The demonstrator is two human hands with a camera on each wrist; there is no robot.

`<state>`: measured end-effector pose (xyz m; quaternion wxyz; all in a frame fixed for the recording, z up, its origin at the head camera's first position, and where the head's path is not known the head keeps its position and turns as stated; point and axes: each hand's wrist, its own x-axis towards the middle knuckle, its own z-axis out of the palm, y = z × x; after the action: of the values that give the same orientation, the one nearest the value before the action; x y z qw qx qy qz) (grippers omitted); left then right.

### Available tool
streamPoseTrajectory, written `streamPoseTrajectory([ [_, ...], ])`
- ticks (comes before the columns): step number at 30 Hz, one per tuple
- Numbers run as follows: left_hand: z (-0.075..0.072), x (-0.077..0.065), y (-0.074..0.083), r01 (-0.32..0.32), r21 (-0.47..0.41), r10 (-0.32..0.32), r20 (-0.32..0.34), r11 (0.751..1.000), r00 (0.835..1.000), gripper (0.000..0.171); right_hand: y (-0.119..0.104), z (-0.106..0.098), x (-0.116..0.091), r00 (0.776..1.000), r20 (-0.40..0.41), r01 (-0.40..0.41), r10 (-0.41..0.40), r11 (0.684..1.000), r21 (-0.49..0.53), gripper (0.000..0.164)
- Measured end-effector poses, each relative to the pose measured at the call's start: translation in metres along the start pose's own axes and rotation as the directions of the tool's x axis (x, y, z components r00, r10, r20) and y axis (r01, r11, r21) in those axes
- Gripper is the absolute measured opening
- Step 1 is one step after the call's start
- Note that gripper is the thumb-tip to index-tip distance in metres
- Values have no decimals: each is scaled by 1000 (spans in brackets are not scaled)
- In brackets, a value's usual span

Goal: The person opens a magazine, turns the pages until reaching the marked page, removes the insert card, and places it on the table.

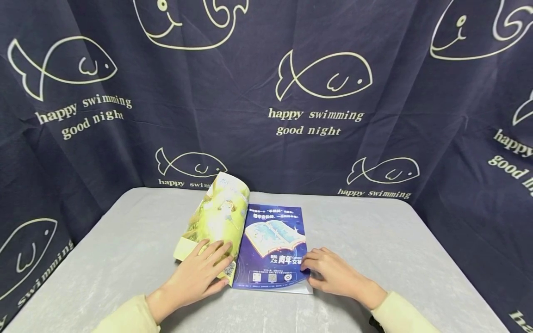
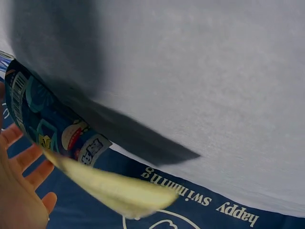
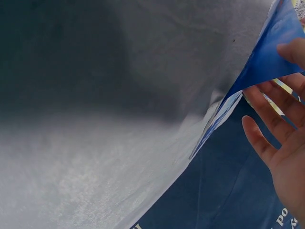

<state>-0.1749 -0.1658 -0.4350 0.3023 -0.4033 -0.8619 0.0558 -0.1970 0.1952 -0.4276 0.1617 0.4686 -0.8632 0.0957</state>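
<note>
A magazine [image 1: 303, 290] lies spread on the table, its turned leaves curling up on the left. My left hand [image 1: 197, 273] rests with straight, spread fingers on the yellow-green page [image 1: 222, 217], near its lower end. On the right side is a dark blue page [image 1: 260, 259] with an open-book picture. Its lower right corner is bent up, and my right hand [image 1: 337, 273] pinches it there. In the right wrist view the thumb lies on one face of the lifted blue page [image 3: 271, 55] and the fingers on the other. The left wrist view shows a dark printed cover [image 2: 52, 119] bowed beside the left hand.
The light grey cloth-covered table [image 1: 374, 240] runs out on both sides of the magazine. Behind it and at the sides hangs a navy curtain [image 1: 233, 106] with white fish drawings and lettering. A pale yellow sleeve [image 1: 127, 317] covers each forearm.
</note>
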Motion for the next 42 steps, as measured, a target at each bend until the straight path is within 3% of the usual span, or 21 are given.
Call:
streamPoseTrajectory([
  [7, 2, -4, -4, -13, -22, 15, 77, 1000, 997, 42, 0, -1, 2, 1000, -22, 0, 0, 1000, 10, 17],
  [16, 3, -3, -6, -35, -60, 40, 78, 998, 996, 40, 2, 0, 4, 999, -32, -17, 18, 1000, 26, 16],
  [24, 3, -2, -6, -53, -89, 64, 118, 995, 991, 43, 3, 0, 5, 998, -53, -17, 19, 999, 35, 15],
  [31, 4, 0, -3, -37, -100, 46, 87, 994, 995, 42, 2, -1, 7, 997, -77, -9, 12, 999, 32, 13],
  [42, 4, 2, 1, 25, -94, -6, 197, 995, 980, 46, 2, -2, 11, 993, -115, -2, 6, 1000, 29, 10],
])
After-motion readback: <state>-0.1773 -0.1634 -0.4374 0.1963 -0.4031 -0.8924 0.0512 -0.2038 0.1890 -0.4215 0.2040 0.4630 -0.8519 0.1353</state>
